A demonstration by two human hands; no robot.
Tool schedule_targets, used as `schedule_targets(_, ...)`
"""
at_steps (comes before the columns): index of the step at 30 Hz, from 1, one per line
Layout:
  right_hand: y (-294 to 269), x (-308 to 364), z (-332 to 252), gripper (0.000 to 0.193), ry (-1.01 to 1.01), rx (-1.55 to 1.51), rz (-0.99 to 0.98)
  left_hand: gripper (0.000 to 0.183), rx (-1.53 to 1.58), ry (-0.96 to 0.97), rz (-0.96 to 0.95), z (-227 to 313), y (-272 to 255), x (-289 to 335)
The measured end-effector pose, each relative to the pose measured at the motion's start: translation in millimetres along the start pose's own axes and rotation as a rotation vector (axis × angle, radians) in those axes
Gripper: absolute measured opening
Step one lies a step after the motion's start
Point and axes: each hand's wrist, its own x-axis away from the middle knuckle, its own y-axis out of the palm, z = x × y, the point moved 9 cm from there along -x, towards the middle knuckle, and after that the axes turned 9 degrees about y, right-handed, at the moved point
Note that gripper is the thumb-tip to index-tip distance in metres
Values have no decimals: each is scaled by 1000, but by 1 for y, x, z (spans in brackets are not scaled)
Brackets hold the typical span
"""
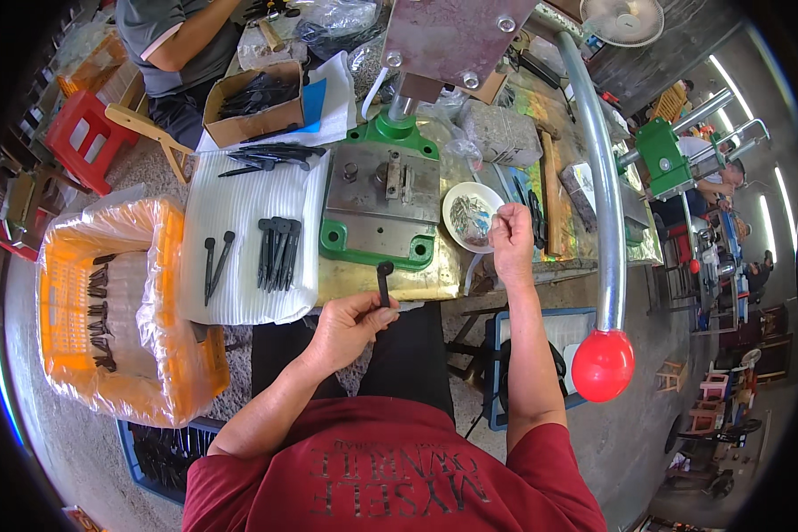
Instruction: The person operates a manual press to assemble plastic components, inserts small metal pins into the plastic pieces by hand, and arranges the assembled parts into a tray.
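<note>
Between the thumb and fingers of my left hand (pixel 355 326) stands a slim black handle-like part (pixel 384 288) with a rounded head, upright at the front edge of the bench. My right hand (pixel 511 238) is closed in a pinch at the right rim of a white bowl (pixel 456 197) of small metal pins; what the fingertips hold, if anything, is too small to make out. Ahead of both hands stands a hand press with a green base (pixel 332 236) and a steel plate bearing a small fixture (pixel 395 177). Its lever ends in a red ball (pixel 603 366) to the right of my right arm.
Several matching black parts (pixel 279 254) lie on white foam sheet (pixel 239 204) left of the press. A carton (pixel 255 99) of black parts stands behind them. An orange plastic-lined crate (pixel 106 390) is at the left. A wrapped block (pixel 501 133) sits beyond the bowl. A co-worker (pixel 179 53) sits far left.
</note>
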Motion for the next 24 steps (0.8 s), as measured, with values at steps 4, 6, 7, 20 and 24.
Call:
schedule_targets(4,19,19,-25,17,22,-387,-179,13,147,56,77,5,-5,-10)
schedule_targets(6,29,33,-38,18,20,-412,-218,13,151,68,86,5,-7,-16)
schedule_targets(7,34,41,-46,18,16,-433,-249,13,157,82,86,8,-7,-19)
schedule_targets(20,98,107,-69,19,195,-651,-451,14,801,87,213,17,-5,-21)
schedule_targets(24,101,110,-70,19,202,-659,-462,14,780,75,216,14,-5,-17)
